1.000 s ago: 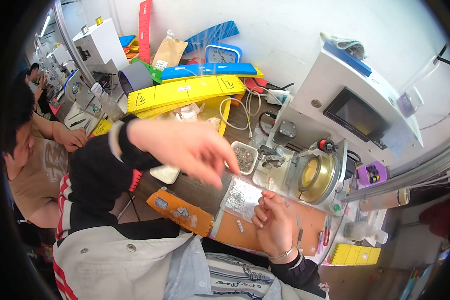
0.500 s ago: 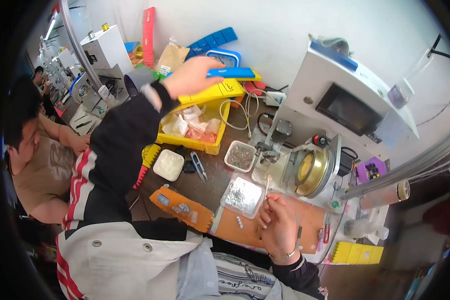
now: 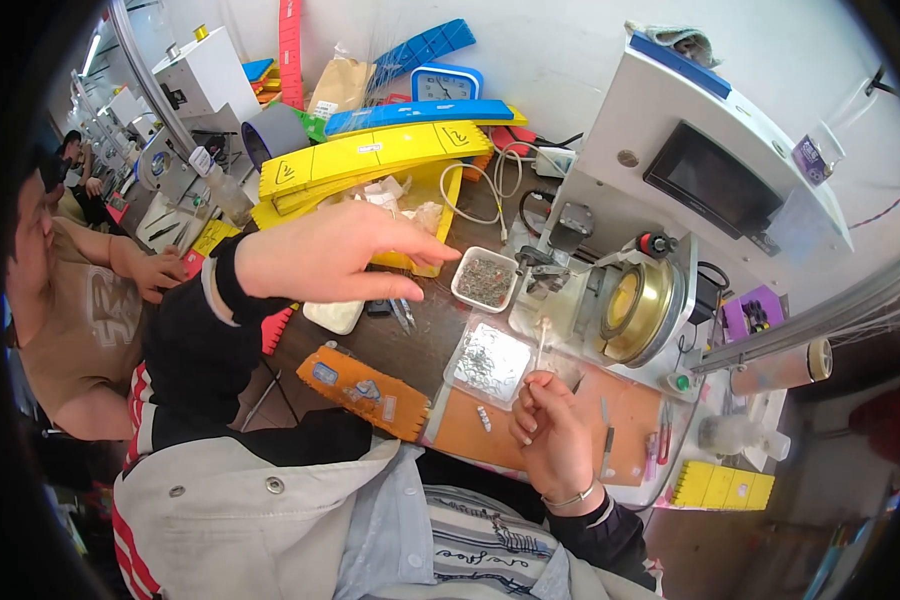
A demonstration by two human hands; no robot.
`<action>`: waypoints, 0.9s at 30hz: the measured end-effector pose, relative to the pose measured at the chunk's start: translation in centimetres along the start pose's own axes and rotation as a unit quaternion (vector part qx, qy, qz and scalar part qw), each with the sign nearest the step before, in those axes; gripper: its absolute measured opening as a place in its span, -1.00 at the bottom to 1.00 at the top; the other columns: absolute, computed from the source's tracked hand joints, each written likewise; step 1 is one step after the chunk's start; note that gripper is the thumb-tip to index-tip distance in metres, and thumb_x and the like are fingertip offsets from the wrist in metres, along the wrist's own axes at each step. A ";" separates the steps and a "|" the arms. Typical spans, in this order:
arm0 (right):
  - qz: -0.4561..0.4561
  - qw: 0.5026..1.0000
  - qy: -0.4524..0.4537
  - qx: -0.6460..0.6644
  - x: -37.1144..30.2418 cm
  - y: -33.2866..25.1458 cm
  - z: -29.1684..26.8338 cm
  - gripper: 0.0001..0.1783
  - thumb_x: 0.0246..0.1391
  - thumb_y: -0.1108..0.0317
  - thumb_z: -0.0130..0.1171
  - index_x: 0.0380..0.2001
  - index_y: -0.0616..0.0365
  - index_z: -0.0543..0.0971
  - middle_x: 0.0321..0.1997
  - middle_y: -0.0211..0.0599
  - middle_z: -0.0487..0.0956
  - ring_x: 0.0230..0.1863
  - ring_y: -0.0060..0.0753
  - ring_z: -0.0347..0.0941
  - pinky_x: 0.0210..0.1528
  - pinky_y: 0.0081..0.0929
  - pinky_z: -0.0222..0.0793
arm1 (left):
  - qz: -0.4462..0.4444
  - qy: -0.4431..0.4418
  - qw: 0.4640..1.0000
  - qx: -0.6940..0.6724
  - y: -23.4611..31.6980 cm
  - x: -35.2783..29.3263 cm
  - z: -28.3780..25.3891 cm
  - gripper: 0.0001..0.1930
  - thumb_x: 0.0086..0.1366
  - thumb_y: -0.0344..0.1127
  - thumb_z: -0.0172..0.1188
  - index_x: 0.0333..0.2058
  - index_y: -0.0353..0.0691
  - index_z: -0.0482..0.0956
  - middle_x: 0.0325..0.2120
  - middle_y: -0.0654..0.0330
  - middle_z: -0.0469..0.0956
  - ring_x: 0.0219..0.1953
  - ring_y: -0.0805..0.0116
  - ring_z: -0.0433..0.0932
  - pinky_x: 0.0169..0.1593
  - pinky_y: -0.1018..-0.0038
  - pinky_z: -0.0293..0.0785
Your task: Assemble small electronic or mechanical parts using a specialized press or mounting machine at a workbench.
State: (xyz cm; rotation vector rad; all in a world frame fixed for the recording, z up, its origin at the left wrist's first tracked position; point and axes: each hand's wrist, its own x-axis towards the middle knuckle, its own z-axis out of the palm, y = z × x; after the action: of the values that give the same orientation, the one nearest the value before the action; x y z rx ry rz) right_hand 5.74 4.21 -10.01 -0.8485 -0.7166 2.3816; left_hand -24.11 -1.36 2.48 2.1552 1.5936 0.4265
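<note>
My left hand (image 3: pixel 345 252) hangs over the table in front of the yellow bin (image 3: pixel 450 200), its index finger and thumb stretched apart with nothing between them. Its fingertips point toward a small white dish (image 3: pixel 485 280) of tiny dark pieces. My right hand (image 3: pixel 553 430) is closed in a pinch on a thin white stick with a pale tip, which looks like a cotton swab (image 3: pixel 541 345). The swab stands upright beside a clear square tray (image 3: pixel 488 362) of small silvery pieces. Under my right hand lies an orange work mat (image 3: pixel 620 400).
A white machine with a dark screen (image 3: pixel 715 190) and a brass-coloured wheel (image 3: pixel 638 310) stands at right. Long yellow strips (image 3: pixel 375 150) and a blue strip (image 3: pixel 420 115) lie across the bin. An orange strip (image 3: pixel 365 390) is nearer me. A co-worker (image 3: pixel 80 320) sits at left.
My left hand has come down and nearer from the strips at the back to above the table; the yellow strips now lie across the bin. My right hand keeps the swab almost in place.
</note>
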 end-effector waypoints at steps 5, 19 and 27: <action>-0.006 1.000 0.018 -0.021 0.0 -0.3 0.1 -0.87 0.27 0.36 0.01 -0.17 0.14 0.42 -0.43 -0.48 0.33 -0.52 -0.63 0.18 -0.51 -0.67 0.08 | -0.004 0.030 0.988 -0.151 0.3 -0.4 0.1 -0.61 0.21 -0.45 0.29 0.03 -0.34 0.53 -0.12 0.00 0.61 -0.21 0.29 0.65 -0.08 0.46 0.53; -0.209 0.966 0.144 -0.055 7.2 -1.6 3.3 -0.62 0.34 0.16 0.04 0.02 0.23 0.39 -0.24 -0.37 0.42 -0.58 -0.74 0.21 -0.61 -0.70 0.11 | -0.255 0.037 0.803 -0.537 -1.6 7.1 14.3 -0.71 0.47 -0.13 0.00 -0.17 -0.28 0.49 -0.39 0.20 0.56 -0.48 0.45 0.60 -0.50 0.60 0.47; -0.302 0.942 0.119 -0.082 10.0 -1.8 2.6 -0.78 0.36 0.25 0.02 -0.15 0.21 0.40 -0.32 -0.43 0.42 -0.50 -0.77 0.25 -0.48 -0.73 0.20 | -0.243 0.063 0.574 -0.779 -2.6 10.4 16.9 -0.61 0.49 0.00 -0.05 -0.09 -0.24 0.48 -0.37 0.21 0.58 -0.37 0.45 0.56 -0.31 0.53 0.44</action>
State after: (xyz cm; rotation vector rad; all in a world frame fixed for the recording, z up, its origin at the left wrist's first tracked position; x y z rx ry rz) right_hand -2.23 10.83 -11.30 -0.8185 -0.9263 1.6614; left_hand -15.10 6.63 -13.46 0.2889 0.9086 1.1739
